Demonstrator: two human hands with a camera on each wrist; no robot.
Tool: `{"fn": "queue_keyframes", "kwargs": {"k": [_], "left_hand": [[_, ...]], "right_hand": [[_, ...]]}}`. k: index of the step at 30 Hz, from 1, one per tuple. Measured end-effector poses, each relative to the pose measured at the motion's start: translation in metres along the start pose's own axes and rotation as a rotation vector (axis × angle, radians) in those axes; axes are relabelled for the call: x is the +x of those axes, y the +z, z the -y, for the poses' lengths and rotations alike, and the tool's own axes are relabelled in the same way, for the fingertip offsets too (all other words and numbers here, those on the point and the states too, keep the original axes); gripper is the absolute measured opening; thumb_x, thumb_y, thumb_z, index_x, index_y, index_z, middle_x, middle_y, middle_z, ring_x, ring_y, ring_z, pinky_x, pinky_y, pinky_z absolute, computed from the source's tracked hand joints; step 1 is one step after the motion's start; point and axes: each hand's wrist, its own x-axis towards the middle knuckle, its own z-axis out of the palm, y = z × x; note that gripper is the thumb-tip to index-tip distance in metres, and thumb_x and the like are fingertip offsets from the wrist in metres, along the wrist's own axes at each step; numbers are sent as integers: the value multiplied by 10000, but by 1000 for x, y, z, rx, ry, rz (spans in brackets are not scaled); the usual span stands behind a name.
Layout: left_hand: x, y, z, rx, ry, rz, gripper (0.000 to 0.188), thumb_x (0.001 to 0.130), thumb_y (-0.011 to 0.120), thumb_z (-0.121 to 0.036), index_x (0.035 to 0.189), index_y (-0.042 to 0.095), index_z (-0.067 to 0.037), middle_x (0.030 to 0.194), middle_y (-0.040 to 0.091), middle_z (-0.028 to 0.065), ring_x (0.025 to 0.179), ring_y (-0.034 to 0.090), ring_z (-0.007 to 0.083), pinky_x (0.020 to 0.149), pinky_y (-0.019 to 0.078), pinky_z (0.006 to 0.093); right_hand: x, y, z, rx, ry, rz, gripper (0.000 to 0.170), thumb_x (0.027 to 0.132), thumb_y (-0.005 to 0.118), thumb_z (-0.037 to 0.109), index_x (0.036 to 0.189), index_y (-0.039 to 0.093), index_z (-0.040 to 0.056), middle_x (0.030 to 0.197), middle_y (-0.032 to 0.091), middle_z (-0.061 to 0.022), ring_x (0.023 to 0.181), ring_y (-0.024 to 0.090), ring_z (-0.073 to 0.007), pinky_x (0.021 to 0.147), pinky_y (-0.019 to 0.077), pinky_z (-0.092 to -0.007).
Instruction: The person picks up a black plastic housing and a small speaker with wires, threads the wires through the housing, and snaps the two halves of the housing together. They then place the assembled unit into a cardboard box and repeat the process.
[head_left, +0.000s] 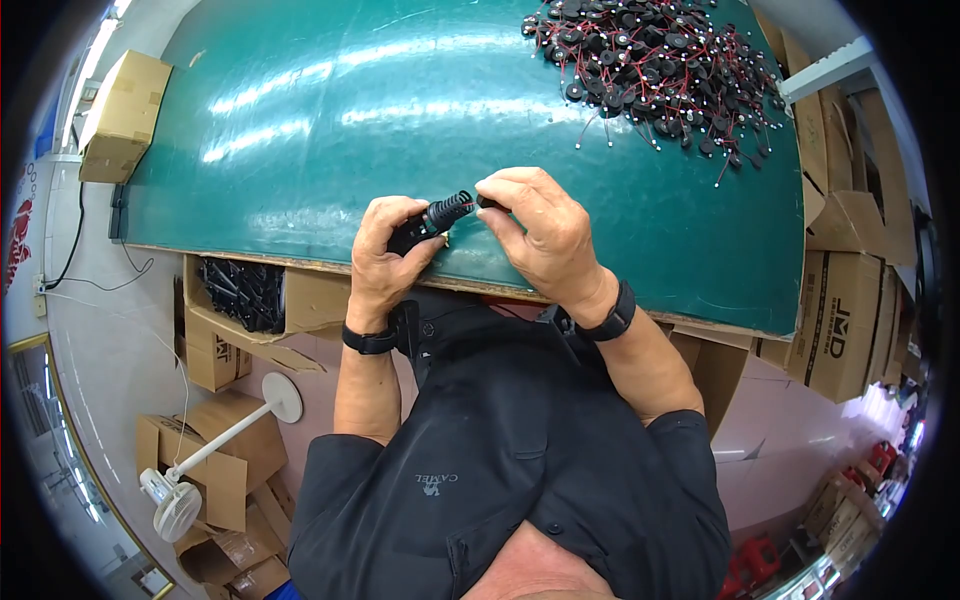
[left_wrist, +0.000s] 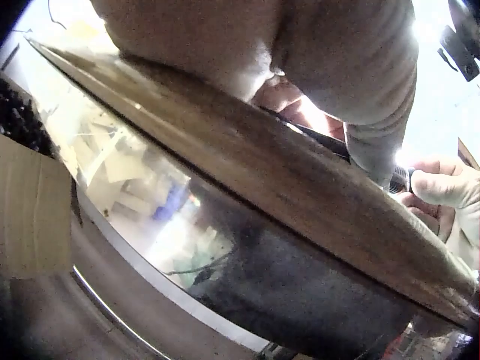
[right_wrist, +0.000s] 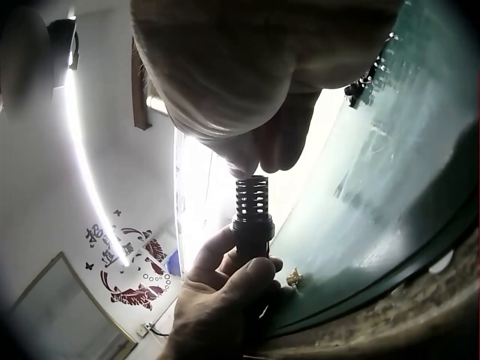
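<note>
My left hand (head_left: 385, 255) grips a black cylindrical part (head_left: 448, 210) whose slotted, ribbed end points toward my right hand (head_left: 550, 235). Between thumb and fingertips, the right hand pinches a small black round piece (head_left: 490, 201), close to the ribbed end. A bit of red wire shows between the two parts. In the right wrist view the ribbed end (right_wrist: 252, 196) stands upright just below the right fingertips, and the left hand (right_wrist: 225, 296) holds its lower body. There the right fingers hide the round piece. A small brass-coloured thing (right_wrist: 294, 278) is by the left fingers.
A heap of black round pieces with red wires (head_left: 665, 75) covers the far right of the green table (head_left: 400, 110). Below the table's front edge, an open carton (head_left: 315, 300) holds black parts (head_left: 240, 295). Cardboard boxes (head_left: 840, 320) stand at right; a white fan (head_left: 180, 510) at left.
</note>
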Motion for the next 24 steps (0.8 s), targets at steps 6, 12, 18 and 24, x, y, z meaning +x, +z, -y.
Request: {"fn": "queue_keyframes", "kwargs": {"k": [6,12,18,24], "left_hand": [[2,-2,-3,48,63,44,534,730,909,37,1228,736,-50,1134,714,119,1041,695,272,908,579,368],[3,-4,-6,54,77,68,557,726,912,36,1250,746,-62,1138,715,116,1026,700,266,896,583,369],[3,-7,-6,20,50,128,559,724,916,35,1252,767,-71,1139,713,109,1011,698,253,883,582,364],[3,-10,-6,23,27,167,553,749,922,33,1271,762,-57,1158,701,108,1024,696,226,909,572,342]], "right_hand": [[-1,-2,-2,122,113,70,328,831,838,-55,1137,755,30,1081,713,-133,872,729,-272,762,603,-346],[-5,-7,-4,275,325,159,298,853,855,-36,1137,794,28,1049,707,-76,850,694,-159,754,574,-282],[-5,-12,-10,377,470,251,303,875,850,-45,1166,814,31,1061,710,-56,873,672,-98,758,556,-241],[-6,-13,-8,338,431,274,303,878,841,-57,1167,812,27,1037,712,-50,865,673,-98,754,548,-241]]}}
